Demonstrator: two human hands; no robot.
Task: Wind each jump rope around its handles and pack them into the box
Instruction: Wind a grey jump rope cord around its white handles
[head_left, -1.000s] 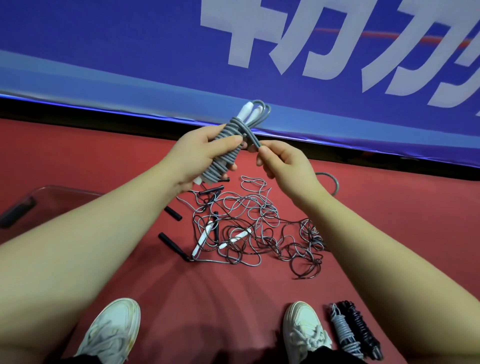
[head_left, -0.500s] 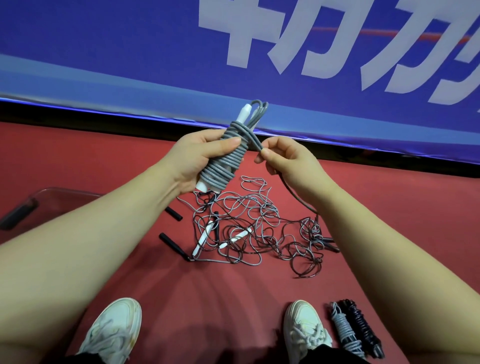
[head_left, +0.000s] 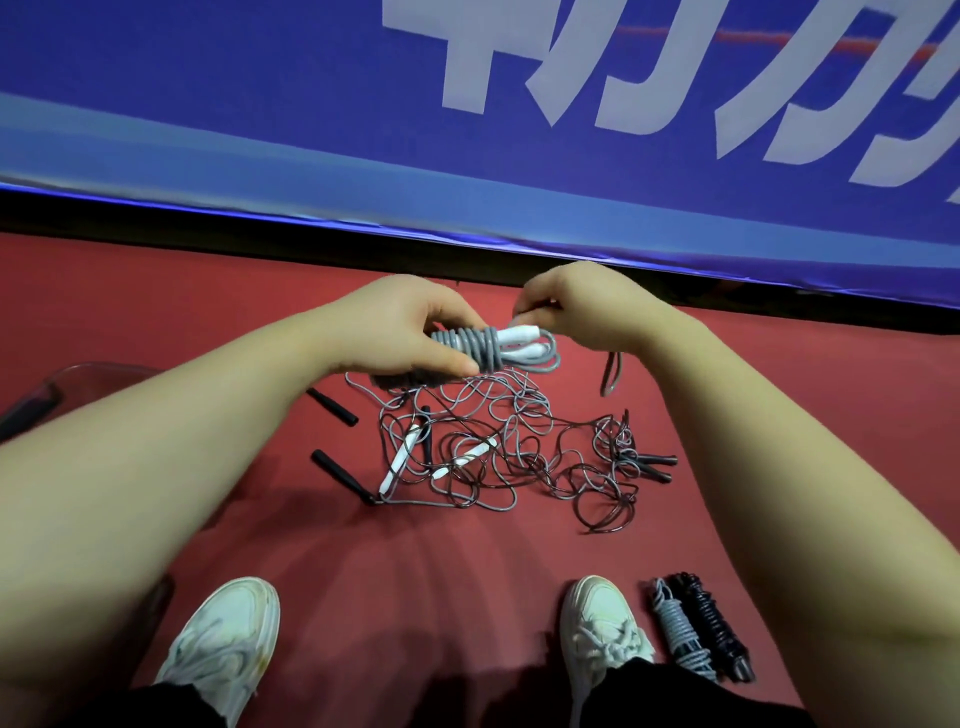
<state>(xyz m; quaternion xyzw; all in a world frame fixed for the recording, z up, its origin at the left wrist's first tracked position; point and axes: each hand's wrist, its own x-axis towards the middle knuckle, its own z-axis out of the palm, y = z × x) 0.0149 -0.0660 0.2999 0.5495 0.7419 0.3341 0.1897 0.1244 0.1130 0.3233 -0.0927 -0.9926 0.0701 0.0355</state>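
Over the middle of the red floor (head_left: 260, 322), the grey jump rope (head_left: 485, 349) is held lying crosswise, its cord wound in tight turns around a pair of white handles (head_left: 519, 336) whose ends stick out to the right. The left hand (head_left: 415, 332) grips the wound part from above, fingers and thumb wrapped round it. The right hand (head_left: 582, 312) meets it from the other side, fingers curled down and pinching at the handle end; whether they have hold of cord or plastic I cannot tell. A short loop of grey cord (head_left: 613, 371) hangs just below the right wrist.

Directly beneath the hands a loose tangle of ropes (head_left: 498, 447) lies spread on the floor, grey and dark cords crossing each other, with white handles and black handles mixed in and at its left and right sides.

Nearer the person, just beside the right shoe (head_left: 602, 623), a wound grey rope (head_left: 675, 634) and a wound black rope (head_left: 717, 634) lie side by side, touching. The left shoe (head_left: 223, 649) stands well apart from them. At the left edge, partly behind the left forearm, sits a clear box (head_left: 52, 384). Along the floor's far edge a blue banner (head_left: 260, 130) with large white characters stands upright.
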